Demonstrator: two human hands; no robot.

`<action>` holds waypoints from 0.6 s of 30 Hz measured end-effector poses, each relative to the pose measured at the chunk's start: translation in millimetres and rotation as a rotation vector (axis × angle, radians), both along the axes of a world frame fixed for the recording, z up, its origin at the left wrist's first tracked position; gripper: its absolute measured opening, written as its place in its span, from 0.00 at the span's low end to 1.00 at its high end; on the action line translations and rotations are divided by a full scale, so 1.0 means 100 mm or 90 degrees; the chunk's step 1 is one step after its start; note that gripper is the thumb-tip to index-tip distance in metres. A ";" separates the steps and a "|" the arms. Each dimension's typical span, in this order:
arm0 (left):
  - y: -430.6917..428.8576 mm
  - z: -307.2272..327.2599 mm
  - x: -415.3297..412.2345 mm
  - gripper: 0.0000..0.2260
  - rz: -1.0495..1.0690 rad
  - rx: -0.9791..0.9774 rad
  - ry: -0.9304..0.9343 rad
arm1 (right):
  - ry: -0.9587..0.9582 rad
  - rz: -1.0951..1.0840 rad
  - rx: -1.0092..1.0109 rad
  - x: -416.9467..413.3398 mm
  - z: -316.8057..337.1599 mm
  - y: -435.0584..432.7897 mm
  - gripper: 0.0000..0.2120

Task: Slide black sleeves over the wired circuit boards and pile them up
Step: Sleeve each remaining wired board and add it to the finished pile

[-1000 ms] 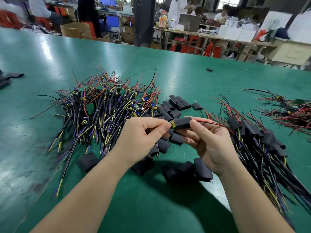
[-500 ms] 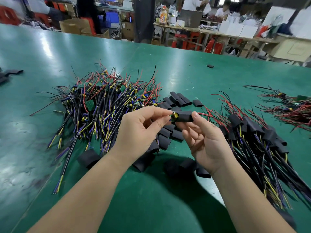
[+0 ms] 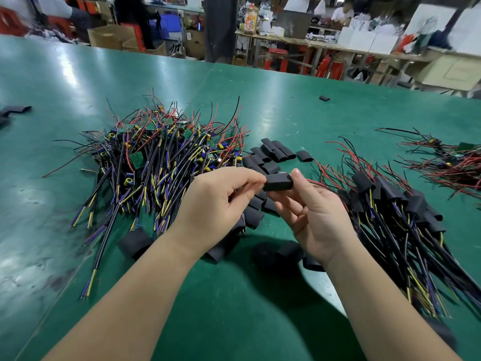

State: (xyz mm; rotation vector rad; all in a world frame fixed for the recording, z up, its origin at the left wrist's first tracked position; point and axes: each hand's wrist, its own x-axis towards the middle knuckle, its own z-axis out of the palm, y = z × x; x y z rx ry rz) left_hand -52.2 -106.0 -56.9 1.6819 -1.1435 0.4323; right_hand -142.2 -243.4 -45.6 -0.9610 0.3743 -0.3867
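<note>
Over counter (image 3: 234, 321), mid-frame: sleeve (image 3: 277, 182), black, held level off the surface between both hands.
Left hand (image 3: 218, 204): thumb and forefinger pinching sleeve's left end, other fingers curled.
Right hand (image 3: 317, 220): thumb tip pressing sleeve's right end, fingers cupped beneath it.
Board inside sleeve: not visible. Red wires (image 3: 313, 181) just right of sleeve, past the thumb.
Left of sleeve: bare boards (image 3: 156, 162), large tangled heap, green boards with black, red, yellow and purple leads.
Right of sleeve: sleeved boards (image 3: 395, 212), piled, leads fanning away from sleeve.
Behind and below sleeve: loose sleeves (image 3: 273, 152), scattered flat on counter, some partly hidden under the hands.
Far right of sleeve: wire bunch (image 3: 447, 162), mostly red, apart from the pile.
Far behind sleeve: stray sleeve (image 3: 324, 98), alone.
</note>
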 end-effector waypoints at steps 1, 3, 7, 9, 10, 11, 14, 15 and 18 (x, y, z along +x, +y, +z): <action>0.00 -0.01 -0.01 0.05 -0.002 -0.004 0.013 | 0.001 0.001 -0.002 0.00 -0.01 0.01 0.11; -0.01 -0.03 -0.02 0.04 -0.001 -0.021 0.064 | -0.001 0.007 -0.006 0.01 -0.01 0.02 0.15; -0.01 -0.03 -0.01 0.06 -0.016 -0.044 0.170 | -0.025 0.029 -0.016 0.01 -0.01 0.03 0.14; 0.00 -0.03 -0.02 0.07 -0.024 -0.036 0.191 | -0.032 0.034 -0.023 0.00 -0.01 0.05 0.14; 0.00 -0.03 -0.03 0.08 -0.033 -0.032 0.209 | -0.034 0.033 -0.020 0.00 -0.01 0.05 0.14; 0.00 -0.01 -0.05 0.09 -0.049 -0.034 0.239 | -0.038 0.031 -0.010 0.00 -0.01 0.05 0.14; 0.00 0.06 -0.07 0.10 -0.124 -0.085 0.399 | -0.050 0.009 0.044 -0.01 0.06 0.01 0.14; 0.01 0.09 -0.05 0.10 -0.140 -0.105 0.462 | -0.053 -0.006 0.064 -0.01 0.09 -0.01 0.13; 0.08 0.20 0.08 0.05 -0.110 -0.166 0.605 | -0.076 -0.074 0.149 -0.05 0.22 -0.14 0.05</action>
